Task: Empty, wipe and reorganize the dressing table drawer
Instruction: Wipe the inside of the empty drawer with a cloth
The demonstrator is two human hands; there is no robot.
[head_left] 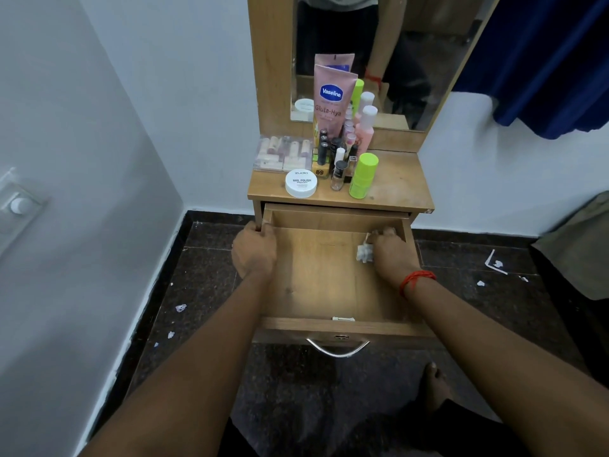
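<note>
The dark stone floor [204, 275] runs under a wooden dressing table [395, 186] that stands against a white wall. A mirror [428, 61] rises from the table's back edge, and a blue cloth [543, 61] hangs at the far right.

Below the tabletop the drawer [323, 278] stands pulled out, and its wooden bottom shows from front to back. The left hand [253, 252] grips the drawer's left wall near the back left corner, with its fingers curled over the top edge. The right hand [390, 252] is inside the drawer near the back right corner. It is closed round a wad of tissue [364, 253] and holds it down on the drawer bottom.

The left half of the tabletop is crowded:
- A tall pink tube [331, 100] stands at the back edge, against the mirror.
- A clear box of lipsticks [283, 153] lies toward the back left corner.
- A pink bottle [365, 130] stands just right of the tube.
- A green bottle [362, 176] stands near the front edge, about midway along it.
- A round white jar [301, 183] sits at the front edge, just in front of the box.
- A cluster of small bottles [338, 174] fills the space between the jar and the green bottle.

A curved metal handle [337, 348] is fixed to the drawer's front face. A red thread [416, 280] is tied round the right wrist. White scraps [180, 307] lie scattered on the floor on both sides of the table.
</note>
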